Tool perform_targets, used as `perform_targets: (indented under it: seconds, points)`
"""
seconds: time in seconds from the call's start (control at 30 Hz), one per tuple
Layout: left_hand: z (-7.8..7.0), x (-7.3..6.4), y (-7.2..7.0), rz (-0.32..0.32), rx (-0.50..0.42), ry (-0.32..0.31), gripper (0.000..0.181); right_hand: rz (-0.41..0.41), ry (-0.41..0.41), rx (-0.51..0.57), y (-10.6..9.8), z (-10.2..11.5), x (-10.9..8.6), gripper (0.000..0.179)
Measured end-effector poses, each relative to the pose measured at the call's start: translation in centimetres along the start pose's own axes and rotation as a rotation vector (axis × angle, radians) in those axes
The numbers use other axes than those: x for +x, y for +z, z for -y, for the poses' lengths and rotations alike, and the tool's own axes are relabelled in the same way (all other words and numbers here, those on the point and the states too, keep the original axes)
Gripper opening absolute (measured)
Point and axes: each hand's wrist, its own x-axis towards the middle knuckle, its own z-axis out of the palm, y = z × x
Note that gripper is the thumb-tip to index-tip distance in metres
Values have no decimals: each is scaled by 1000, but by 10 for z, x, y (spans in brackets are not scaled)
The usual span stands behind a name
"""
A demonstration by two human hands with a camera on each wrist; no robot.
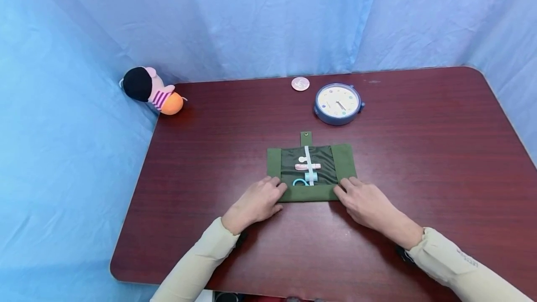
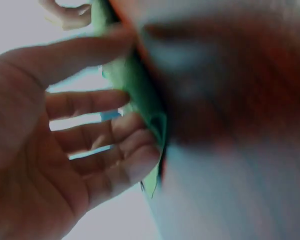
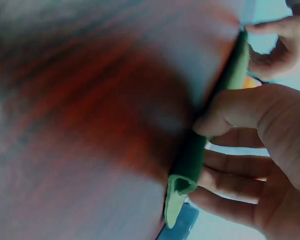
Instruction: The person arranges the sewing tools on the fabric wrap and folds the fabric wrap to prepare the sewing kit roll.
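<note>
A green fabric pouch [image 1: 344, 158] lies unfolded on the dark red table [image 1: 419, 153]. A white strap [image 1: 308, 155] across its dark lining holds a pink item [image 1: 307, 167] and a light blue ring [image 1: 299, 182]. My left hand [image 1: 262, 199] holds the pouch's near left corner, and my right hand [image 1: 362, 199] holds the near right corner. In the left wrist view the left hand's thumb and fingers [image 2: 125, 150] close on the folded green edge [image 2: 140, 95]. The right wrist view shows my right hand [image 3: 250, 150] pinching the same folded edge [image 3: 190, 160].
A round blue clock [image 1: 338, 103] lies face up behind the pouch, with a small pale disc [image 1: 300, 83] beside it. A plush toy [image 1: 151, 90] sits at the table's far left corner. Blue cloth walls surround the table.
</note>
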Motion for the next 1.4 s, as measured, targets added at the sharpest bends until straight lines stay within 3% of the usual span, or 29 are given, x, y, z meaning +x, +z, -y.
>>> perform_targets:
  seconds: [0.2,0.33,0.57,0.7,0.87,1.03,1.4]
  points:
    - [-5,3,5,-65,105,-3,13,-51,-128,-119,6,-2,5,10]
    - [-7,3,7,-70,144,0,10,-76,-180,-138,9,-6,7,17]
    - [-4,-1,6,-95,86,1,9,-91,-183,-58,11,-17,8,12]
    - [0,-3,2,-99,15,20,13,-91,-153,58,9,-24,7,14]
    - [8,-4,-4,-43,-126,39,15,-8,-56,242,1,-31,5,10]
    - [20,-2,-7,-11,-292,20,16,82,30,413,-5,-41,7,11]
    - [49,11,-2,52,-649,-41,14,130,118,633,5,-60,20,17]
